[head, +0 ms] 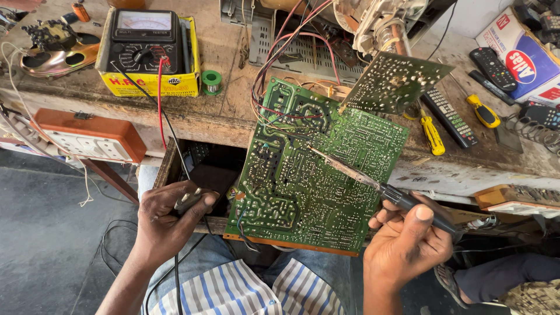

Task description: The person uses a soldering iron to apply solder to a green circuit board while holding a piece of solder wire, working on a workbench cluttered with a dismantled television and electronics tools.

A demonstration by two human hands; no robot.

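A large green circuit board point(318, 169) leaned, solder side up, against the workbench edge point(192, 119) as the right hand point(405, 242) gripped a soldering iron point(373, 184), its tip on the board. The left hand point(169, 219) closed around a black probe point(188, 202) — its tip hidden. An analogue multimeter point(146, 38) sat in its yellow box point(154, 84); a smaller board point(394, 81) was tilted behind.

Glossy green circuit board point(318, 169), metal-tipped soldering iron point(373, 184) — rough, worn wooden bench point(227, 114).
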